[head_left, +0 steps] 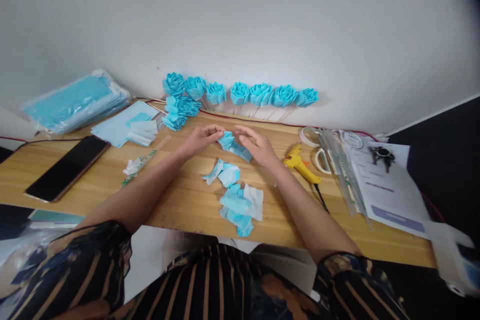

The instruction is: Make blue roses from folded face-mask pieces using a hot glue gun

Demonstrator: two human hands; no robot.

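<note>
My left hand (204, 139) pinches the upper left edge of a gathered blue piece of fabric (227, 142) over the middle of the table. At the right side of that piece is my right hand (255, 144), its fingers somewhat curled and apart, thumb near the fabric; whether it grips anything is hard to make out. Crumpled blue pieces (229, 175) lie on the wood below my hands. Nearer the front edge is a pile of blue and white scraps (240, 205). Blue fabric flowers on sticks (261, 95) lean along the wall behind.
A yellow glue gun (300, 164) and tape rolls (322, 161) lie right of my hands, beside papers (386, 185) with keys (381, 156). Leftward are a black phone (67, 169), flat blue sheets (125, 124) and a plastic pack of blue masks (77, 102).
</note>
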